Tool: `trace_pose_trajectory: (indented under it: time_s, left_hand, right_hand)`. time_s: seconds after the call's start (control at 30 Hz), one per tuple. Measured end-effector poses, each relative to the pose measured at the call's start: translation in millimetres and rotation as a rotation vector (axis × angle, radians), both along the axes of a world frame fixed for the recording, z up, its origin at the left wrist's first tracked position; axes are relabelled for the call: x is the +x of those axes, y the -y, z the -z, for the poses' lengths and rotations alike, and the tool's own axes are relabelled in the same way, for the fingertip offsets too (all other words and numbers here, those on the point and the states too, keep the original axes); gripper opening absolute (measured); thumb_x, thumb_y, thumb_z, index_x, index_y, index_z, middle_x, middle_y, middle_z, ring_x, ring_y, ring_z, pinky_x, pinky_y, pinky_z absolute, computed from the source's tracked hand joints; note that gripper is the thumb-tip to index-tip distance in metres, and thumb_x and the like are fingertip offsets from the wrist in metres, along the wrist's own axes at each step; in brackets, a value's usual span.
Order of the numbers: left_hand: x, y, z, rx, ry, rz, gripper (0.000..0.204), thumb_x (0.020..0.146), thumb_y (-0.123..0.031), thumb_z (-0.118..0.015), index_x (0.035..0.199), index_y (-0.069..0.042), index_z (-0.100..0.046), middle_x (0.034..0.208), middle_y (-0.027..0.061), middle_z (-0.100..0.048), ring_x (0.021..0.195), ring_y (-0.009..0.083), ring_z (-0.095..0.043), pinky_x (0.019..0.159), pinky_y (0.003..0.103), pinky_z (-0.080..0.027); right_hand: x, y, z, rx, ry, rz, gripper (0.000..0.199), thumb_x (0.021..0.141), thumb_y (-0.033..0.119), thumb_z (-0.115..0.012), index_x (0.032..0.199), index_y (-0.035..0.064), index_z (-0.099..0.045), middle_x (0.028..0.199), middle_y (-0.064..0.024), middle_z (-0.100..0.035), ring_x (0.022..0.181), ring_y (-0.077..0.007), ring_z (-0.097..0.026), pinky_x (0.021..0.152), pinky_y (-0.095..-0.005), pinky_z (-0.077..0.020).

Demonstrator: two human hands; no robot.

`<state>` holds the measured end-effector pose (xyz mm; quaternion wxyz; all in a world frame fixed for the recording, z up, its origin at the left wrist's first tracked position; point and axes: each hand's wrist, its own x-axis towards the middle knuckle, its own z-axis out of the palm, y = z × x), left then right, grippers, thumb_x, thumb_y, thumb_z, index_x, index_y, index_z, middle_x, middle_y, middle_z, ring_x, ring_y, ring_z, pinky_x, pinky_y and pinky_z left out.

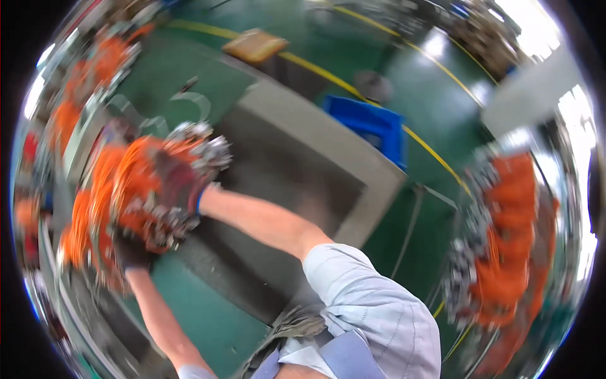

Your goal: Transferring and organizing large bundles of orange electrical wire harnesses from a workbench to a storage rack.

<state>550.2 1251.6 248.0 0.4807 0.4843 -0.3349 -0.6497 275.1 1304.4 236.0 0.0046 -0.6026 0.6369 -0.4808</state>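
At the left, a thick bundle of orange cables [104, 196] with silvery metal ends lies between my two gloved hands, blurred by motion. My right hand [177, 180], in a dark and reddish glove, reaches across and closes on the bundle's upper side. Lower down, my left hand [132, 251], in a dark glove, grips it from the near side. The cables and the blur hide most of the fingers. Shiny metal ends [205, 148] stick out beyond my right hand.
A dark-topped table with a pale border [303, 126] stands before me. Behind it are a blue bin [369, 126] and an orange-topped stool [255, 46]. More orange cable bundles hang at the right [508, 234] and far left [79, 88]. Yellow lines mark the green floor.
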Motion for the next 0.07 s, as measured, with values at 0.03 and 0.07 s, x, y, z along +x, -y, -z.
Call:
trace_pose_trajectory:
  time_s: [0.03,0.07]
  left_hand:
    - [17,-4,4,0.026,-0.146,0.119,0.03,0.107,-0.05,-0.045,0.106,-0.025,-0.061,0.079,-0.0046,-0.05,0.072,0.0133,-0.051,0.074,0.031,-0.049]
    - [-40,5,7,0.046,-0.159,0.256,0.03,0.107,-0.05,-0.045,0.106,-0.025,-0.061,0.079,-0.0046,-0.05,0.072,0.0133,-0.051,0.074,0.031,-0.049]
  right_hand:
    - [5,-45,-10,-0.324,0.22,-0.193,0.054,0.083,0.037,-0.068,0.127,0.0067,-0.058,0.123,-0.02,-0.063,0.114,-0.0352,-0.061,0.103,-0.0454,-0.0484]
    - [-36,-75,-12,-0.325,0.185,-0.058,0.054,0.083,0.037,-0.068,0.127,0.0067,-0.058,0.123,-0.02,-0.063,0.114,-0.0352,-0.061,0.103,-0.0454,-0.0484]
